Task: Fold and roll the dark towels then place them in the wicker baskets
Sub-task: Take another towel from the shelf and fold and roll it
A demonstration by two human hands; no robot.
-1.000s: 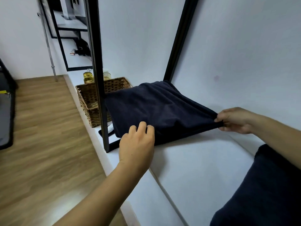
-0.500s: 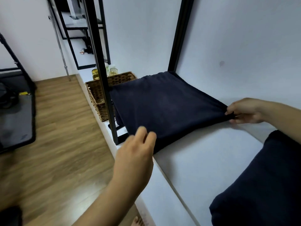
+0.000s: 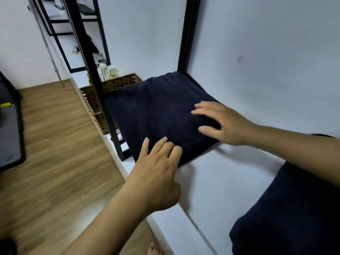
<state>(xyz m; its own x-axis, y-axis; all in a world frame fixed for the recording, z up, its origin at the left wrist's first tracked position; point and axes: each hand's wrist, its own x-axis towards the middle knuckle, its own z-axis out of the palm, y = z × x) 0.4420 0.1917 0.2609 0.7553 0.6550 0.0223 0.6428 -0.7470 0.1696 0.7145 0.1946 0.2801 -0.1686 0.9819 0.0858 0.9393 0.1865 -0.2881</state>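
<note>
A dark navy towel [image 3: 158, 115], folded into a square, lies flat on the white ledge [image 3: 224, 183] against the wall. My right hand [image 3: 220, 122] lies on its right part with fingers spread and straight. My left hand [image 3: 158, 173] reaches over the towel's near edge, its straight fingers touching the cloth. A second dark towel [image 3: 294, 214] lies bundled at the lower right under my right forearm. A wicker basket [image 3: 103, 100] stands on the ledge just beyond the folded towel, partly hidden by a black post.
Black metal frame posts [image 3: 97, 83] rise from the ledge beside the towel's left edge, and another [image 3: 187, 34] stands at the wall. Glass jars [image 3: 112, 72] sit behind the basket. Wooden floor [image 3: 55, 162] lies to the left, below the ledge.
My right hand let go of the towel's right corner and moved onto its top, fingers spread. My left hand came forward onto the near edge. The towel now lies flat.
</note>
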